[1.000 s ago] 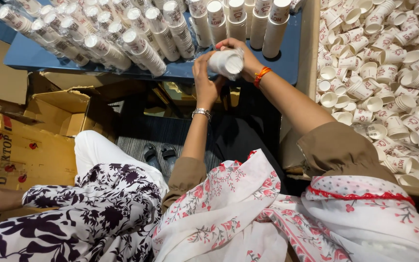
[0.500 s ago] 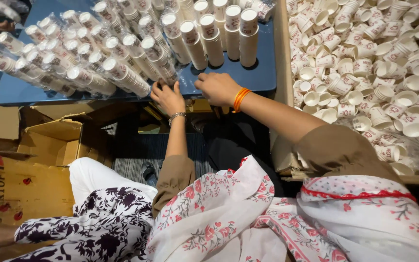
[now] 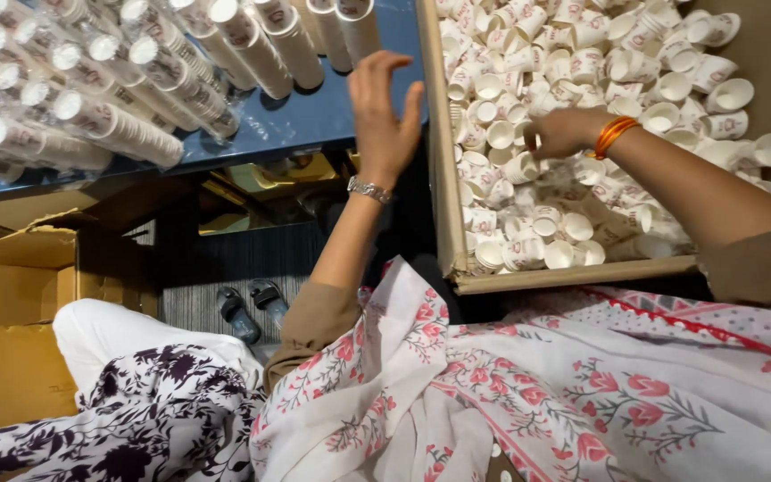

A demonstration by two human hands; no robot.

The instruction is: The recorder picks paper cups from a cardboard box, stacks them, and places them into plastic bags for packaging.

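The right hand (image 3: pixel 564 132) lies knuckles-up in the loose paper cups (image 3: pixel 573 223), its fingers curled down among them; whether they grip one cannot be told. These cups, far too many to count, fill one cardboard box (image 3: pixel 446 178). The left hand (image 3: pixel 384 112) hovers open and empty just left of the box wall, fingers spread. Beyond its fingertips, about a dozen plastic-wrapped cup stacks (image 3: pixel 118 129) lie on one blue table (image 3: pixel 314 125).
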